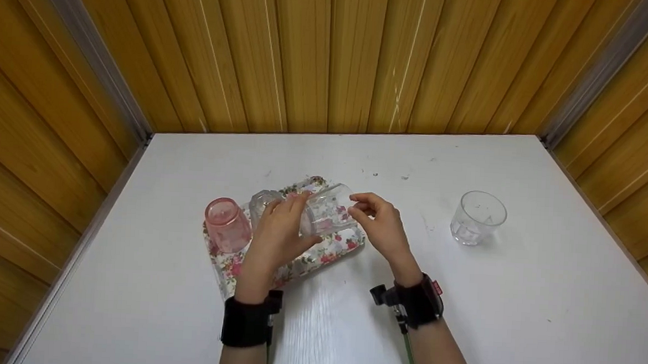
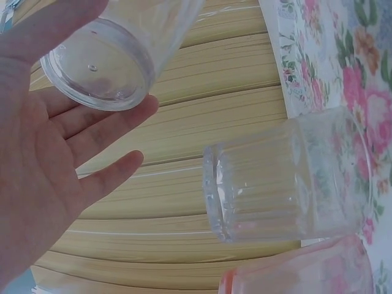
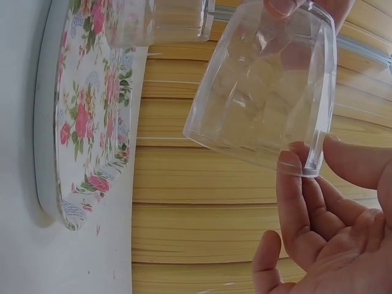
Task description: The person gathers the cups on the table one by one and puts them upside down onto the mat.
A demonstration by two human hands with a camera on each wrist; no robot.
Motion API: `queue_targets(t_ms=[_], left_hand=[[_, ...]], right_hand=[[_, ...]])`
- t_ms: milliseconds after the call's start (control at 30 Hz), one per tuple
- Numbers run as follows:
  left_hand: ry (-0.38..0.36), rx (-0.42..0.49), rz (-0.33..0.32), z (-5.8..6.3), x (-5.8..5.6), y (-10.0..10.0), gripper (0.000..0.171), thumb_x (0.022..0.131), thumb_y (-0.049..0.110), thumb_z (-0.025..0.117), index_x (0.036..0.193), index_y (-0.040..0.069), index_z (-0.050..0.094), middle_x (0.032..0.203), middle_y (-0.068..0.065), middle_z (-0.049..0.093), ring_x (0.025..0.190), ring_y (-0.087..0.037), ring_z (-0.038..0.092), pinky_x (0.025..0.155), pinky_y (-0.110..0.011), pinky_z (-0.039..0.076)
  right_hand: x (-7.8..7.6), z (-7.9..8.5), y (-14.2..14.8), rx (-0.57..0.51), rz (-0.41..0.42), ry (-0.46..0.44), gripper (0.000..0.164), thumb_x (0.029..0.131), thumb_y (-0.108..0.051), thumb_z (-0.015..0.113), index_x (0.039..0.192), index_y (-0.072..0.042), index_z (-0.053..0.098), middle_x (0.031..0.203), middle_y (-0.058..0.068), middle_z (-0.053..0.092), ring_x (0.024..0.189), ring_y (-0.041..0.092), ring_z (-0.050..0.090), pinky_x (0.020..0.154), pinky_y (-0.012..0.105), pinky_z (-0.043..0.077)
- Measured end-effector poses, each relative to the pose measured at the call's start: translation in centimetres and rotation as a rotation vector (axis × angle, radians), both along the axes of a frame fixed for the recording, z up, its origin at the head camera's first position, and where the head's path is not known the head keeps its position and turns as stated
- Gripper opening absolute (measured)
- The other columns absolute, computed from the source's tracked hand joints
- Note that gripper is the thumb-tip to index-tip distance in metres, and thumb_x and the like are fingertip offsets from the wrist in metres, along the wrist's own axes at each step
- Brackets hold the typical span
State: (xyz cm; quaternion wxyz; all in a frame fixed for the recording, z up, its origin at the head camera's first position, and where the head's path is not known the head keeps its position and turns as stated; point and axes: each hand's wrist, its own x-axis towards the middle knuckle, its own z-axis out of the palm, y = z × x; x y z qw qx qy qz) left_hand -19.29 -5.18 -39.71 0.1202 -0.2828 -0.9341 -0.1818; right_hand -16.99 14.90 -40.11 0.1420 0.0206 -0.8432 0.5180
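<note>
A clear plastic cup (image 1: 331, 210) is held tilted on its side above a floral tray (image 1: 328, 254). My left hand (image 1: 282, 230) holds one end of it between thumb and fingers; in the left wrist view its round base (image 2: 98, 67) lies by the fingers. At the other end my right hand (image 1: 380, 221) pinches the cup's edge with thumb and forefinger, seen in the right wrist view with the clear wall (image 3: 263, 92) beside the fingertips. Another clear cup (image 2: 269, 184) stands upside down on the tray, partly behind my left hand in the head view.
A pink cup (image 1: 228, 227) stands upside down at the tray's left end. To the right, a clear cup (image 1: 476, 218) stands upright on the white table (image 1: 516, 314). Wood-look panels (image 1: 358, 62) enclose the table's back and sides.
</note>
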Motion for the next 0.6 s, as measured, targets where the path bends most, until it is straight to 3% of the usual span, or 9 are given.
queue_targets(t_ms=[600], left_hand=[[0.1,-0.004,-0.027,0.12,0.18,-0.15,0.083,0.067,0.04,0.078,0.133,0.006,0.04,0.124,-0.015,0.054,0.114,-0.028,0.052,0.104,-0.044,0.032]], right_hand=[[0.03,0.02,-0.02,0.004,0.021,-0.076,0.025,0.088,-0.014,0.059,0.111,-0.005,0.062,0.088,0.007,0.064,0.08,0.018,0.058,0.066,0.027,0.043]])
